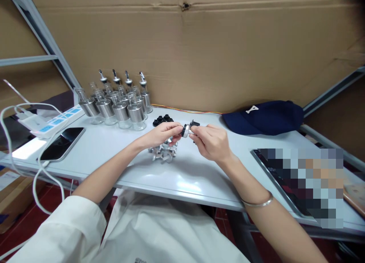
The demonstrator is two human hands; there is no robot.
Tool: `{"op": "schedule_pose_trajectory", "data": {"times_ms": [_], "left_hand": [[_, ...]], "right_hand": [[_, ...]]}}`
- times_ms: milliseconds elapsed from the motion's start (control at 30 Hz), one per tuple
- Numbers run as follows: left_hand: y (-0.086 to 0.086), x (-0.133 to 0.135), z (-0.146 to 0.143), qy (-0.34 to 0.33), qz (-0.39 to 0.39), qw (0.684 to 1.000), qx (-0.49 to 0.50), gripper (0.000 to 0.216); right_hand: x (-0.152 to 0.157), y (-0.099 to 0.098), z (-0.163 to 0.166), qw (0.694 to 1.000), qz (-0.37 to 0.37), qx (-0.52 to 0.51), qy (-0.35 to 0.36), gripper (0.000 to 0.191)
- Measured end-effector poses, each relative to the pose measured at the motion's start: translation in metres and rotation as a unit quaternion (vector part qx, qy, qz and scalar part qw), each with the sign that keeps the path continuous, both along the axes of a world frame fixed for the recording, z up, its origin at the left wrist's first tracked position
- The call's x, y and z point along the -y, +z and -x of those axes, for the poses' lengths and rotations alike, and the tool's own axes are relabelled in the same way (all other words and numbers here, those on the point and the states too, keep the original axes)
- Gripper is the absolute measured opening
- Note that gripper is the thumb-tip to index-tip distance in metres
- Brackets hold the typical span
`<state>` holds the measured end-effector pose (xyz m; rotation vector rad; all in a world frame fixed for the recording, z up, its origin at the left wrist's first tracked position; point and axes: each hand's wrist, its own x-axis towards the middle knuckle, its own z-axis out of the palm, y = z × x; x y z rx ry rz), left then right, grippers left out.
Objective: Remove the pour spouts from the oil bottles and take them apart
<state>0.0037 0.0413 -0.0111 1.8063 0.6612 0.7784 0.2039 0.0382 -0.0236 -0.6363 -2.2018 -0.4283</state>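
Between my two hands is a bottle pourer (186, 131) with a silver collar and a black stopper end, held sideways above the table. My left hand (165, 133) is closed on the black end. My right hand (212, 141) pinches the metal spout side, its fingers hiding most of the spout. Below my left hand lies a pile of silver pourer parts (163, 152). Several black stoppers (163, 120) stand in a cluster just behind that hand. Small black pieces (195, 123) show behind my right hand, partly covered.
Glass bottles with steel sleeves (122, 111) stand at the back left, some fitted with pourers. A power strip (59, 122) with white cables and a phone (62, 144) lie left. On the right are a navy cap (265, 118) and a blurred-out screen device (285, 183).
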Motion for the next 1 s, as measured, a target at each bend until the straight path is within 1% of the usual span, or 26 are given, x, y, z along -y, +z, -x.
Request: {"op": "schedule_pose_trajectory", "data": {"times_ms": [133, 200, 267, 333, 400, 467, 533, 633, 700, 767, 900, 1000], "left_hand": [[0.000, 0.001, -0.001, 0.013, -0.046, 0.999, -0.010, 0.044], [-0.001, 0.001, -0.001, 0.018, -0.073, 0.997, -0.012, 0.040], [-0.003, 0.000, -0.002, 0.025, -0.108, 0.994, -0.017, 0.034], [-0.004, 0.000, -0.002, 0.040, -0.146, 0.988, -0.032, 0.029], [-0.005, -0.001, -0.001, 0.065, -0.194, 0.977, -0.065, 0.026], [-0.006, -0.002, 0.000, 0.098, -0.270, 0.951, -0.110, 0.025], [-0.007, -0.003, 0.001, 0.128, -0.371, 0.907, -0.152, 0.027], [-0.009, -0.004, 0.003, 0.156, -0.512, 0.824, -0.183, 0.031], [-0.009, -0.005, 0.005, 0.169, -0.567, 0.783, -0.191, 0.032], [-0.010, -0.005, 0.006, 0.180, -0.596, 0.757, -0.198, 0.030], [-0.013, -0.007, 0.008, 0.191, -0.633, 0.723, -0.200, 0.026], [-0.015, -0.008, 0.012, 0.185, -0.659, 0.702, -0.197, 0.027]], "right_hand": [[0.003, 0.001, 0.000, 0.998, 0.050, -0.027, 0.003, 0.031], [0.005, 0.002, 0.002, 0.994, 0.085, -0.061, 0.020, 0.030], [0.007, 0.003, 0.003, 0.983, 0.144, -0.105, 0.041, 0.028], [0.008, 0.004, 0.004, 0.961, 0.224, -0.150, 0.054, 0.028], [0.006, 0.004, 0.004, 0.928, 0.313, -0.193, 0.064, 0.030], [0.003, 0.003, 0.004, 0.883, 0.402, -0.228, 0.081, 0.033], [-0.001, 0.002, 0.004, 0.826, 0.489, -0.259, 0.107, 0.035], [-0.005, 0.003, 0.005, 0.736, 0.596, -0.285, 0.145, 0.038], [-0.006, 0.005, 0.006, 0.692, 0.641, -0.283, 0.170, 0.039], [-0.005, 0.006, 0.006, 0.661, 0.670, -0.276, 0.195, 0.039], [-0.003, 0.006, 0.004, 0.609, 0.710, -0.268, 0.230, 0.038], [-0.003, 0.006, 0.002, 0.572, 0.744, -0.248, 0.239, 0.039]]}}
